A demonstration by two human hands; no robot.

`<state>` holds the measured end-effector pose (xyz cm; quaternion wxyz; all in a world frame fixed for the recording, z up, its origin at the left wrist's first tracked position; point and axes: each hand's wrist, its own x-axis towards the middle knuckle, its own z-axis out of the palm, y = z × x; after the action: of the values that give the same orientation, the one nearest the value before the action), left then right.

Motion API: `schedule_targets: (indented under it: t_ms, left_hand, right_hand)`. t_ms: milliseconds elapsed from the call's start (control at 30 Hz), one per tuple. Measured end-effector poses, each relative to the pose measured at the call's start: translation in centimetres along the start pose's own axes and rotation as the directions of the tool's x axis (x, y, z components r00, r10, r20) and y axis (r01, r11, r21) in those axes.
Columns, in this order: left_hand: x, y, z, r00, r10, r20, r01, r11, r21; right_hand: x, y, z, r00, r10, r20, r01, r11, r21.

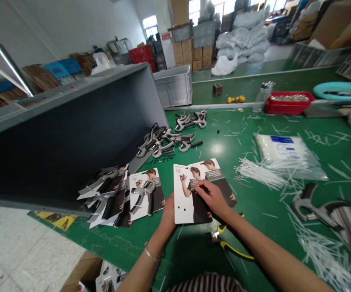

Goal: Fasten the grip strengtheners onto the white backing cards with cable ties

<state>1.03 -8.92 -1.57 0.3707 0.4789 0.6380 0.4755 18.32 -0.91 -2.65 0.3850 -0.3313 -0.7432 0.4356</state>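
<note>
A printed card [181,202] with two small punched holes is held upright by my left hand [168,210], whose fingers are mostly hidden behind it. My right hand [213,198] grips the same card from the right, its bent fingertips on the printed face; the thumb is hidden. Another printed card [225,182] lies just behind. To the left, a hand gripper [145,196] rests on its own card [156,174]. Beyond it lie several carded hand grippers [105,182], overlapping. Yellow-handled pliers [236,250] lie under my right forearm.
A large grey bin [72,121] lies on its side at left, loose hand grippers [163,142] by its mouth. White cable ties [260,172] are scattered at right near a plastic bag [281,150]. A red tray [289,106] and glass bottle [262,97] stand at the back.
</note>
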Motion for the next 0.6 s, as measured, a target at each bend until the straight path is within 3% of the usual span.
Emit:
schedule_targets:
  t_ms: [133,233,333,433,600]
  left_hand:
    - [-0.2,-0.6,0.4,0.994,-0.112,-0.015,0.109,0.984,-0.138]
    - [-0.6,-1.2,0.5,0.959,-0.283,-0.006,0.266,0.907,-0.326]
    - [-0.8,-1.7,0.7,0.929,-0.369,0.009,0.340,0.847,-0.410]
    - [-0.6,-2.2,1.1,0.926,-0.377,0.001,0.343,0.841,-0.418]
    - [0.3,-2.7,1.1,0.957,-0.279,-0.075,0.246,0.923,-0.296]
  right_hand:
    - [0.0,0.1,0.2,1.000,0.022,0.009,-0.022,1.000,-0.005]
    - [0.0,0.0,0.2,1.000,0.022,0.018,-0.022,1.000,-0.002]
    - [-0.1,-0.1,0.2,0.999,0.024,0.022,-0.025,0.999,0.035]
    - [-0.1,0.1,0.2,0.999,0.032,0.022,-0.033,0.998,0.060]
    - [-0.1,0.4,0.4,1.000,0.009,0.027,-0.010,0.998,0.060]
